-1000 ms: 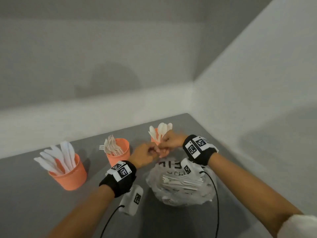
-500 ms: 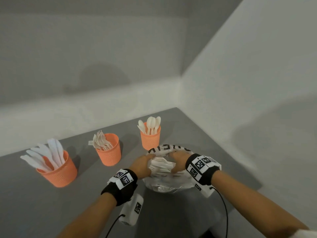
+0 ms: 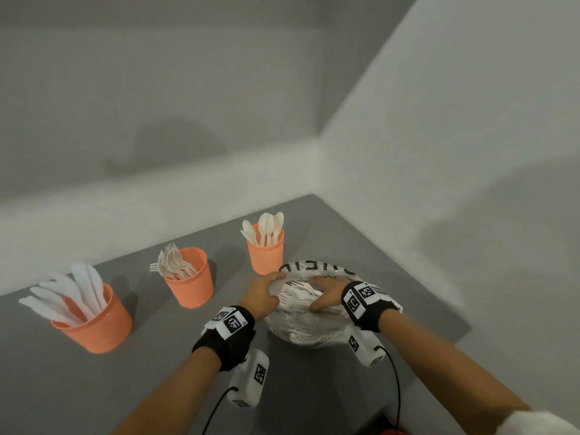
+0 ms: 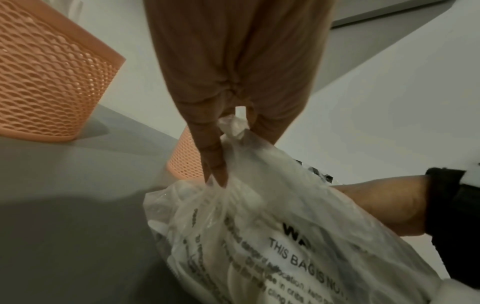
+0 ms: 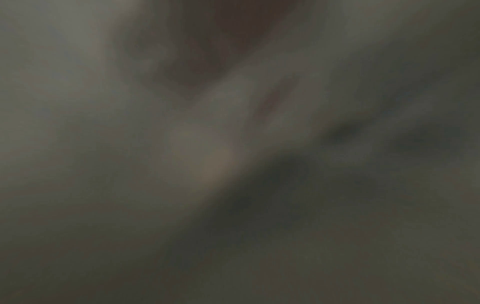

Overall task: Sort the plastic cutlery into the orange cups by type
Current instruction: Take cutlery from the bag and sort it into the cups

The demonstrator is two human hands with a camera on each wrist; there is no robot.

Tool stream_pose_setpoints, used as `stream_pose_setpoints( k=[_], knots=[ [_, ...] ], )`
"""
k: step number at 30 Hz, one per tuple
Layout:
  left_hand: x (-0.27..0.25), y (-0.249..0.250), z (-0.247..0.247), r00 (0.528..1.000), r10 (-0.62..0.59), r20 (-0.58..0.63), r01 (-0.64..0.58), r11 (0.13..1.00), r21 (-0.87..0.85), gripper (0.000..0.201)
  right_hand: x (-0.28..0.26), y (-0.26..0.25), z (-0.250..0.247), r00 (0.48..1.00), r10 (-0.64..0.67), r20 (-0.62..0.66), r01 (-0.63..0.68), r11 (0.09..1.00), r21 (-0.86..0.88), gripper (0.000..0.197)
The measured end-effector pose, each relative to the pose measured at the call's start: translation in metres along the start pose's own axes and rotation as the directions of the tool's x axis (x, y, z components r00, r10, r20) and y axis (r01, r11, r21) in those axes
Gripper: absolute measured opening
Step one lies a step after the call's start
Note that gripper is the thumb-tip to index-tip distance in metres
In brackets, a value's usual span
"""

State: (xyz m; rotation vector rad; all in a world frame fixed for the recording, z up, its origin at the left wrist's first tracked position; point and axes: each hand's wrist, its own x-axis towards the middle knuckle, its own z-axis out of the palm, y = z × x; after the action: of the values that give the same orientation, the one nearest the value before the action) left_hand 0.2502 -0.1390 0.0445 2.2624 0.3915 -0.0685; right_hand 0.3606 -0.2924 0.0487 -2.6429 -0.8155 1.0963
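Left hand (image 3: pixel 260 296) is reaching forward, fingers (image 4: pixel 213 156) pinching together, pointing down. Right hand (image 3: pixel 326 295) is lying palm-down, fingers hidden; both forearms are extending forward.

Three cups standing in row on tabletop (image 3: pixel 47 387), running lower left toward upper centre of frame. Leftmost cup (image 3: pixel 97 328) holding knives (image 3: pixel 67 293); middle cup (image 3: pixel 191 282) holding forks (image 3: pixel 171 266); rightmost cup (image 3: pixel 266 252) holding spoons (image 3: pixel 265 226). Bag (image 3: pixel 307 328) sitting just below-right of rightmost cup, cutlery pile (image 3: pixel 298 298) lying in it. Left hand (image 3: pixel 262 296) gripping bag's left edge; right hand (image 3: pixel 326 296) resting on pile at right.
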Motion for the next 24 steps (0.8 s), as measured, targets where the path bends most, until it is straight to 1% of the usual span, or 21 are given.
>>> stream_pose_setpoints(
  k=[3,7,10,12,16,19,22,24],
  knots=[
    [0.001,0.000,0.000,1.000,-0.005,0.025,0.005,1.000,0.000,0.060,0.004,0.000,0.002,1.000,0.028,0.003,-0.028,1.000,-0.006,0.076],
    [0.004,0.001,-0.001,0.999,-0.006,0.038,0.005,1.000,0.022,0.059,0.009,0.001,0.004,0.999,0.014,-0.035,-0.012,0.998,0.069,0.065],
    [0.007,0.002,-0.002,0.999,-0.011,0.033,0.011,1.000,0.009,0.057,0.014,0.004,0.005,0.998,0.035,-0.047,-0.028,0.991,0.131,0.075],
    [0.009,0.002,-0.001,0.999,-0.013,0.036,0.014,1.000,-0.022,0.056,0.016,0.004,0.007,0.998,0.042,-0.044,-0.036,0.991,0.127,0.077],
    [0.010,0.001,0.000,1.000,-0.010,0.024,0.010,0.999,-0.038,0.055,0.015,0.007,0.010,0.998,0.031,-0.063,-0.023,0.992,0.125,0.068],
    [0.009,0.000,0.000,1.000,-0.017,0.019,0.017,1.000,-0.001,0.056,0.013,0.007,0.013,0.996,0.007,-0.093,0.005,0.991,0.130,0.061],
    [0.010,0.000,0.000,0.998,-0.033,0.047,0.030,0.997,0.067,0.058,0.011,0.006,0.017,0.990,-0.031,-0.136,0.048,0.990,0.130,0.052],
    [0.010,0.001,0.000,0.996,-0.050,0.068,0.040,0.989,0.143,0.060,0.009,0.007,0.018,0.984,-0.047,-0.169,0.066,0.992,0.110,0.054]
  ],
)
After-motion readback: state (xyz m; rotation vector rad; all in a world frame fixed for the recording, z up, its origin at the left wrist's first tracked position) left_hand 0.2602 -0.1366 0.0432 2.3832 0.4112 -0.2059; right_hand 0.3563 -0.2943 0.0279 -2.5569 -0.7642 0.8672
